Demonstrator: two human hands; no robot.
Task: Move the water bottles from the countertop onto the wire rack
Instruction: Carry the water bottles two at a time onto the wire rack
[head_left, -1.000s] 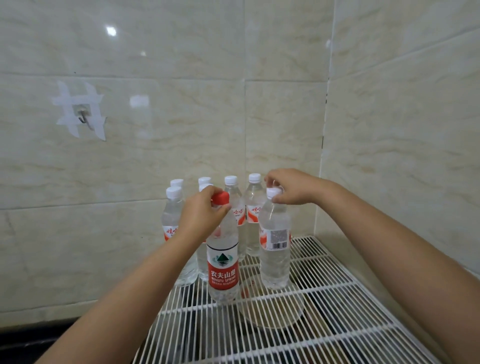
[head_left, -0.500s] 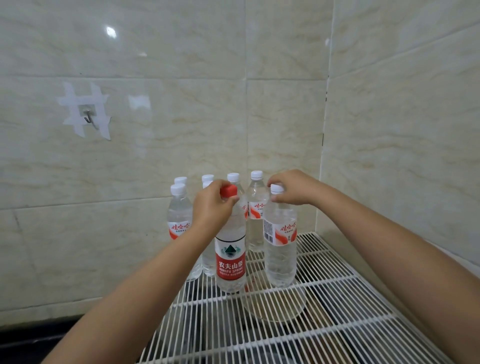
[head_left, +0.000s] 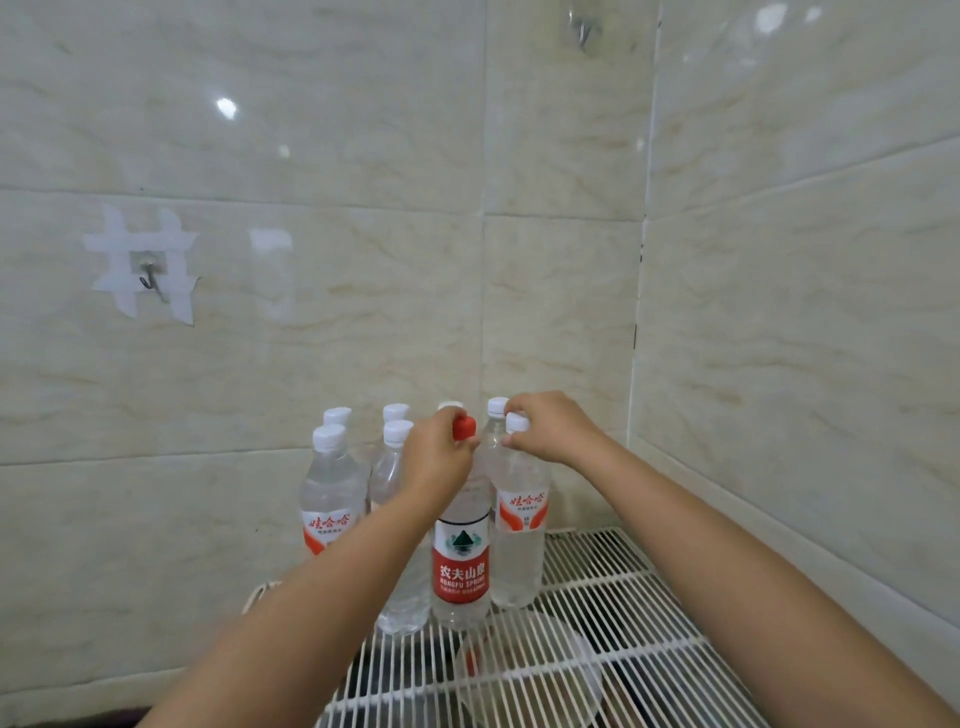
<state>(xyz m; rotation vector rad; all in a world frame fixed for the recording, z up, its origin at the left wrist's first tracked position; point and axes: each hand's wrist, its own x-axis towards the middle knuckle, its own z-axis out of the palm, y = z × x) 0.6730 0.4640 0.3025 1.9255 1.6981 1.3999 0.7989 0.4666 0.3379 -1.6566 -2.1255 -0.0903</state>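
A red-capped bottle (head_left: 460, 566) with a red label stands on the white wire rack (head_left: 613, 618). My left hand (head_left: 435, 457) grips its neck just under the cap. To its right stands a white-capped bottle (head_left: 519, 551) with an orange-red label, and my right hand (head_left: 550, 428) pinches its cap. Both bottles stand upright and side by side. Behind and to the left, several more white-capped bottles (head_left: 332, 493) are grouped against the tiled wall.
The rack sits in a corner between two tiled walls (head_left: 779, 312). A taped metal hook (head_left: 148, 270) hangs on the left wall. Under the rack's wires, a round pale disc (head_left: 530, 670) shows in front of the bottles. A dark counter edge (head_left: 62, 717) lies at bottom left.
Both hands have pushed their bottles farther back on the rack, up against the group of bottles. The view has tilted upward.
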